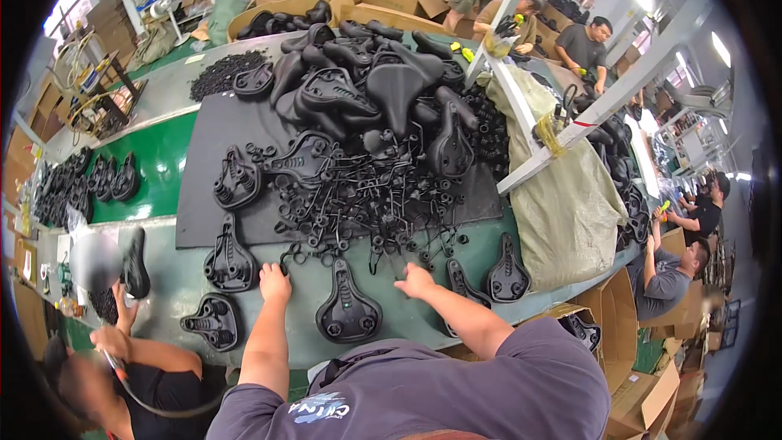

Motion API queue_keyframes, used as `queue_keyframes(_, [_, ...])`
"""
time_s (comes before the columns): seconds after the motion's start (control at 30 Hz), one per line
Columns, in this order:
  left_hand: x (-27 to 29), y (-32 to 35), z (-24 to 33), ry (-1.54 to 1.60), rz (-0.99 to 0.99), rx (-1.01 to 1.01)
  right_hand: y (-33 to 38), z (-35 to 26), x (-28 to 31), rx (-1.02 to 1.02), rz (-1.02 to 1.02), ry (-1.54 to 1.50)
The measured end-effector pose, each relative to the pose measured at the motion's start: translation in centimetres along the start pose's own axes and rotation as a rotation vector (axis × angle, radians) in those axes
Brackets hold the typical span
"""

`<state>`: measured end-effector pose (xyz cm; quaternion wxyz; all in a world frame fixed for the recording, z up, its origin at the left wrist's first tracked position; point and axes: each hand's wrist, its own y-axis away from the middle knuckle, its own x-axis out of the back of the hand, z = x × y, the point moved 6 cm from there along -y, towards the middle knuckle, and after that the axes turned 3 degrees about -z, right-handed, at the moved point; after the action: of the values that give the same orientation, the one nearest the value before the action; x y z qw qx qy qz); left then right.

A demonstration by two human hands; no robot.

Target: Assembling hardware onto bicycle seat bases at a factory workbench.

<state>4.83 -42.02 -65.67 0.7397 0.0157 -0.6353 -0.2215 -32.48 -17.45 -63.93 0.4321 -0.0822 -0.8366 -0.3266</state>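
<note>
Flanking a black bike seat (349, 310), the left hand (275, 283) and the right hand (417, 280) are out over the grey-green tabletop (411, 322), and what a spread of parts around them! That seat lies in the middle, between the 2 wrists and touching neither, underside up, narrow nose pointing away from the person, broad end near the front edge.

Look at the left: fingers bent, tips down at a small black part (294, 254), and whether that grip is clenched on it, I cannot tell. Over to the right, fingers curled and turned inward, near the big tangle of black metal pieces (383, 187); whether that grip has hold of anything, I cannot tell either.

Beside the left hand lies an upturned seat (230, 261), with a second upturned seat (213, 322) nearer the front edge. Past the right hand, a partly hidden seat (463, 279) shows behind the forearm, and 1 more seat (508, 269) lies by the pale sack (562, 220).

Up top it's a mountain: a heap of black seats (350, 81) rises behind the tangle! At far left, a co-worker's hand (124, 310) is just beside a seat standing on edge (137, 262).
</note>
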Motion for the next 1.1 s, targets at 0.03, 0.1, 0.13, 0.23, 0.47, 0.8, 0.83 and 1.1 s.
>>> queue_keyframes(0.03, [-0.5, -0.1, -0.8, 0.072, 0.049, 0.000, 0.3, -0.5, -0.3, 0.026, -0.051, -0.108])
queue_keyframes(0.1, [-1.9, 0.0, -2.0, 0.143, 0.091, -0.013, 0.6, -1.3, -0.9, 0.071, -0.132, -0.269])
queue_keyframes(0.13, [-2.6, 0.0, -2.5, 0.222, 0.082, -0.023, 0.9, -1.1, -0.8, 0.063, -0.127, -0.273])
queue_keyframes(0.23, [-4.6, 3.0, -3.7, 0.265, 0.198, -0.132, 3.0, -1.8, 1.3, 0.095, -0.056, -0.411])
queue_keyframes(0.47, [-8.3, 12.6, -7.3, 1.106, -0.085, 0.364, 5.8, -2.6, 10.5, 0.430, 0.076, -0.280])
queue_keyframes(0.8, [-4.7, 14.3, -5.2, 0.291, 0.145, 0.120, 8.4, -5.6, 2.5, 0.927, 0.070, 0.748])
queue_keyframes(0.83, [-4.7, 14.0, -5.6, 0.321, 0.135, 0.160, 8.4, -5.4, 0.7, 0.946, 0.060, 0.739])
queue_keyframes(1.1, [3.9, 17.9, 5.9, 0.597, -0.042, -0.258, 11.7, -0.6, -4.4, 0.026, -0.108, 0.255])
